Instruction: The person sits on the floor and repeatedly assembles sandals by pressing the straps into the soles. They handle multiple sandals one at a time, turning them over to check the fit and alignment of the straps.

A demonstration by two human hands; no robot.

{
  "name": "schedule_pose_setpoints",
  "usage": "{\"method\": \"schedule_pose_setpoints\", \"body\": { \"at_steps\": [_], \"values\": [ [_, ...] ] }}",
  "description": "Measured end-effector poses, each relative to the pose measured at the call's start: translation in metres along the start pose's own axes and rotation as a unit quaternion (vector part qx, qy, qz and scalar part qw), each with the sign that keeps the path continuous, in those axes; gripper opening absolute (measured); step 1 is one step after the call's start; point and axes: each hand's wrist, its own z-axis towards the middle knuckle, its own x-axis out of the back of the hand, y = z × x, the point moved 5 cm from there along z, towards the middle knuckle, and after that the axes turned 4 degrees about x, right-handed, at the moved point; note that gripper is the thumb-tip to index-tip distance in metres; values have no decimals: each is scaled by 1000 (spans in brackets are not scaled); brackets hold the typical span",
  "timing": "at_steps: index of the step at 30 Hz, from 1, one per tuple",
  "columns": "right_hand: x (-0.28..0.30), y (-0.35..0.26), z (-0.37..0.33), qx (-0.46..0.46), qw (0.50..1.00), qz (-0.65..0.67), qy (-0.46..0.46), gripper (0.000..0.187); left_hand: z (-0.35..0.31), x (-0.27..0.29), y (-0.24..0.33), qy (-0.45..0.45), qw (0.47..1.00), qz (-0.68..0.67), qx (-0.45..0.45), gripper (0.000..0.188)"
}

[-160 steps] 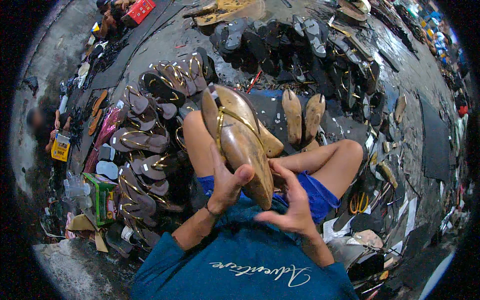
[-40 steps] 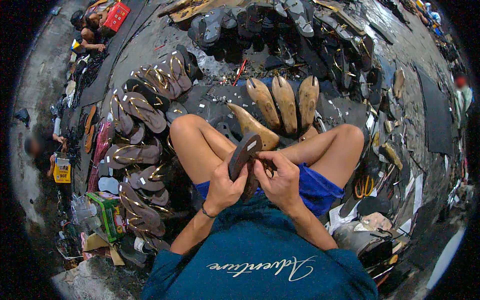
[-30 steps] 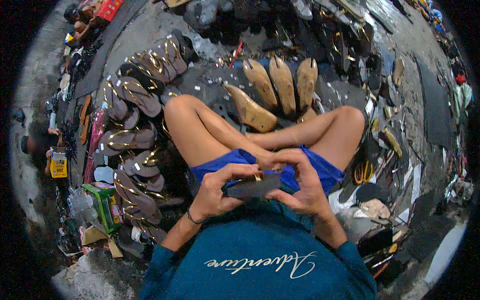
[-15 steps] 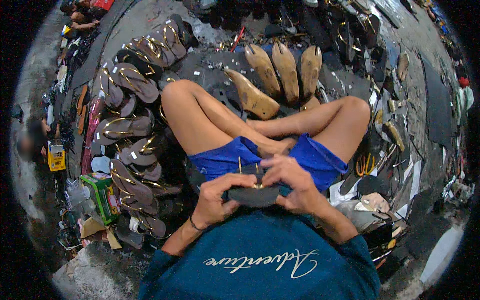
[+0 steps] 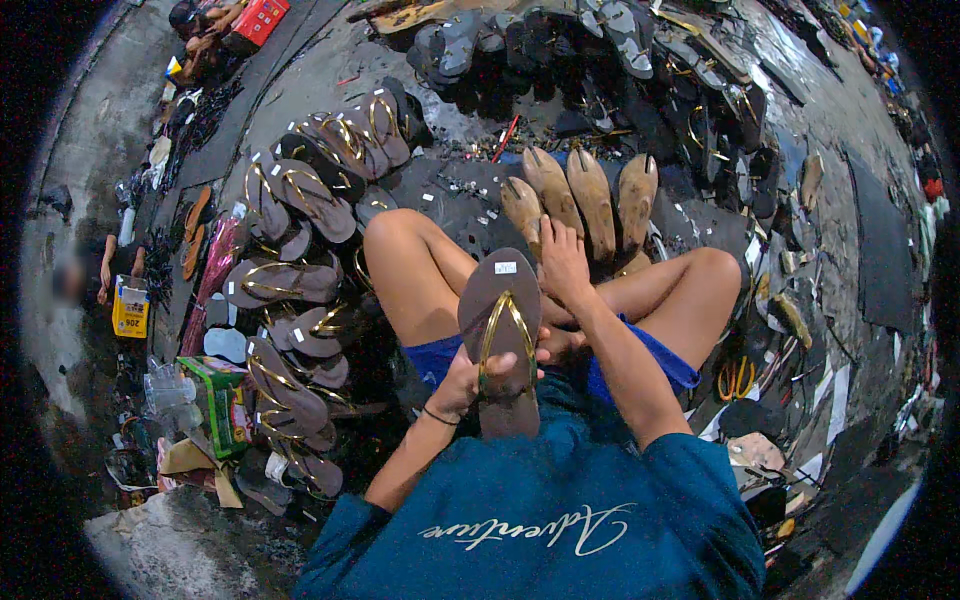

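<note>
- The person sits cross-legged on a grey, scuffed concrete floor (image 5: 285, 95), with a brown flat-soled flip-flop with a shiny gold V-shaped strap (image 5: 488, 300) held up in front of the lap, toe end pointing away.
- The left hand (image 5: 470, 378) has that flip-flop pinched: thumb across the top by the strap, fingertips showing past the sole's right edge.
- The right hand (image 5: 563, 265) reaches forward, fingers extended and lightly bent, at the near end of a small tan wooden foot-shaped form (image 5: 520, 205); whether they grip it, I cannot tell.
- Just beyond stand three larger tan wooden foot-shaped forms with notched tips (image 5: 592, 205), side by side on dark sheeting littered with pale scraps.
- Along the person's left lies a crowded bank of brown gold-strapped flip-flops (image 5: 318, 205), many overlapping (small white labels dot their soles).
- Nearer the left edge are a green printed box (image 5: 222, 405), clear plastic cups (image 5: 170, 392) and a glossy pink bundle (image 5: 220, 255).
- On the right, looped yellow-orange bands (image 5: 736, 380) sit among offcuts, with a broad black flat sheet (image 5: 880, 250) farther out.
- Across the floor, a co-worker's hands (image 5: 205, 40) show beside a bright red box (image 5: 262, 22).
</note>
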Motion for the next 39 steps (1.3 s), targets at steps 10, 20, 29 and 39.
{"method": "schedule_pose_setpoints", "body": {
  "at_steps": [10,20,29,39],
  "values": [
    [171,-27,-102,-207,598,765,-117,58,33,48,44,187,975,-17,-117,49],
    [172,-116,-97,-16,944,329,19,62,17,64,-25,173,967,-147,-118,83],
    [165,-123,-79,-6,946,299,125,61,34,66,-5,109,971,-150,-151,64],
    [198,-97,-70,23,950,289,120,97,52,4,54,148,950,205,-182,81]
  ]
}}
